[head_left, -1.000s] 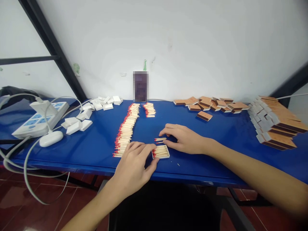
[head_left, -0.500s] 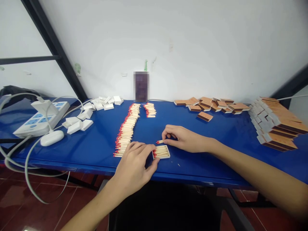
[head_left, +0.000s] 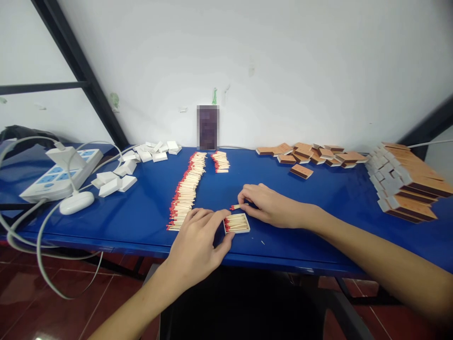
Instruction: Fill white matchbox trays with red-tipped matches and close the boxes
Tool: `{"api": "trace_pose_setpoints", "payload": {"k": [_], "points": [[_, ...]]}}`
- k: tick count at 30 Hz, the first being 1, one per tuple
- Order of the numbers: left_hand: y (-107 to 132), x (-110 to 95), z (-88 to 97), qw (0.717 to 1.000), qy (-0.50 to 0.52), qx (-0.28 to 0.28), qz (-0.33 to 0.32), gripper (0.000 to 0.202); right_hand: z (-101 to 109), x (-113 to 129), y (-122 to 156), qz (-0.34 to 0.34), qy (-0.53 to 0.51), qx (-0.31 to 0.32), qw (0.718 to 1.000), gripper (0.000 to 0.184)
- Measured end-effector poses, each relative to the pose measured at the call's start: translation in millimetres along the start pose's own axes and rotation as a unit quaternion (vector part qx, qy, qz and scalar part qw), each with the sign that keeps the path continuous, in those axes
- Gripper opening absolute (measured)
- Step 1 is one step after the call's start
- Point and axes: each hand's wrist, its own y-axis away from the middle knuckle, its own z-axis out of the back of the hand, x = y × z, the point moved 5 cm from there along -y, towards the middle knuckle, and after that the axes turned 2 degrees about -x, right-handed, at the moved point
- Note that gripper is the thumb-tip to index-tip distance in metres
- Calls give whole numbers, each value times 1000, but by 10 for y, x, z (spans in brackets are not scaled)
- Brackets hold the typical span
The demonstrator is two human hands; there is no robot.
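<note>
My left hand (head_left: pixel 201 241) grips the left end of a white matchbox tray (head_left: pixel 244 230), thumb at the near side and fingers at the far side. Inside the tray lie many matches (head_left: pixel 236 221), red heads to the left. Just beyond the tray, my right hand (head_left: pixel 265 203) pinches matches (head_left: pixel 235 207) between thumb and fingers, their red heads pointing left; how many is hard to make out. A long row of loose matches (head_left: pixel 187 189) stretches away beside my left hand, and a smaller bunch of matches (head_left: pixel 221 162) lies farther back.
White empty trays (head_left: pixel 112 184) are scattered at the left, near a power strip (head_left: pixel 63 174) with cables and a white adapter (head_left: pixel 77 203). Brown matchbox sleeves (head_left: pixel 301 171) lie back right. Stacked matchboxes (head_left: pixel 406 179) stand at the far right. A pixelated dark rectangle (head_left: pixel 208 127) is against the wall.
Almost nothing differs. My right hand's fingers have shifted slightly around the pinched matches; my left hand stays on the tray.
</note>
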Motion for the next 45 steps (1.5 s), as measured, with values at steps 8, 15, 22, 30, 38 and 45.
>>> {"api": "trace_pose_setpoints", "payload": {"k": [8, 15, 22, 30, 38, 45], "points": [[27, 47, -20, 999, 16, -15, 26, 31, 21, 289, 72, 40, -45, 1, 998, 22], [9, 8, 1, 1000, 29, -11, 4, 11, -45, 347, 64, 24, -48, 7, 999, 21], [10, 0, 11, 1000, 30, -5, 3, 10, -7, 348, 62, 44, -45, -16, 998, 18], [12, 14, 3, 1000, 25, -7, 7, 18, -3, 358, 49, 69, -49, -65, 994, 11], [9, 7, -8, 999, 36, -7, -4, 10, -16, 309, 40, 51, -76, -70, 993, 8], [8, -4, 10, 999, 46, -7, -13, 9, -11, 245, 23, 24, -51, -75, 996, 11]]}}
